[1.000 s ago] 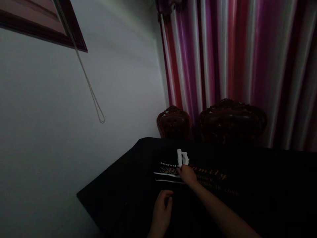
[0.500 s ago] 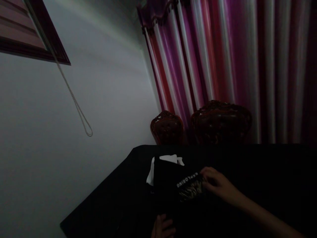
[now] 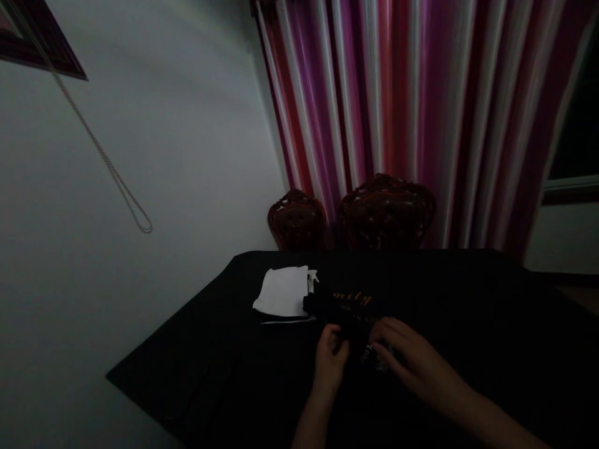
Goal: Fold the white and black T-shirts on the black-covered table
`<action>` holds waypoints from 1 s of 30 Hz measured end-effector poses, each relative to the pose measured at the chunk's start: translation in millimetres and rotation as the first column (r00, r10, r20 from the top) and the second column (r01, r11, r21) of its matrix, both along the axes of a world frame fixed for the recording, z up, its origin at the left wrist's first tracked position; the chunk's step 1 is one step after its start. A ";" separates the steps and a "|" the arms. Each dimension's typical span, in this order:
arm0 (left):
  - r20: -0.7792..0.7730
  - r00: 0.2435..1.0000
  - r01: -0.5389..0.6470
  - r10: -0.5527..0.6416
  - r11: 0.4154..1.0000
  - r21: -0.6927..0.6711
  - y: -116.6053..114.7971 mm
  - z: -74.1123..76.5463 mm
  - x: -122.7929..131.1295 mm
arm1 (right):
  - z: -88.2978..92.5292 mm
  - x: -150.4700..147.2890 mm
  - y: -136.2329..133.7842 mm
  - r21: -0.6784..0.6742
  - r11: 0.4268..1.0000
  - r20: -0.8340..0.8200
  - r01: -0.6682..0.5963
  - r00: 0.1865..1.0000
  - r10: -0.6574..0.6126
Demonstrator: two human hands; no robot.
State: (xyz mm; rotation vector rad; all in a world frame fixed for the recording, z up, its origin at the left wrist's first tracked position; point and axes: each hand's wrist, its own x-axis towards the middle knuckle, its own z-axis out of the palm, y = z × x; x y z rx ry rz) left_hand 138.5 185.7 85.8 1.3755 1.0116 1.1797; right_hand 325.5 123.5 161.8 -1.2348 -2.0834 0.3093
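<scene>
Low in the middle of the head view, black printed garments lie against a black tabletop, so their outlines are hard to make out. Gold lettering and fainter print show on one black garment (image 3: pixel 352 298). My right hand (image 3: pixel 405 352) pinches dark printed cloth, with white print just below its fingertips. My left hand (image 3: pixel 331 354) is closed at the near left edge of the black cloth, its thumb and fingers curled together. To the left rests a folded white cloth (image 3: pixel 283 291), with dark and white layers under its near edge.
The black table (image 3: pixel 196 337) reaches toward two carved, dark red padded chairs, one smaller (image 3: pixel 297 219) and one wider (image 3: pixel 387 212). Striped curtains (image 3: pixel 393 93) hang behind them. At the left, a beaded cord loop (image 3: pixel 116 178) hangs before a pale wall (image 3: pixel 196 143).
My left hand has come up from the bottom edge to the black cloth and closed. The piece lettered "EXPLORING" has shifted, uncovering the white cloth and gold lettering. The camera view has turned right.
</scene>
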 end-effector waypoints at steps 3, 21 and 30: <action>-0.215 0.972 0.135 -0.099 0.978 0.159 -41.7 -4.1 23.3 | -11.8 -16.8 8.6 0.022 0.996 0.099 0.090 0.991 -0.091; -0.319 0.948 -0.025 0.001 0.997 -0.073 -22.3 -34.8 24.5 | -84.4 4.8 20.1 -0.306 0.942 -0.096 0.136 0.980 -0.173; -0.222 0.973 0.008 -0.061 0.973 -0.229 -60.7 -59.2 14.9 | -76.9 -6.5 -11.0 -0.417 0.884 -0.091 0.211 0.958 -0.271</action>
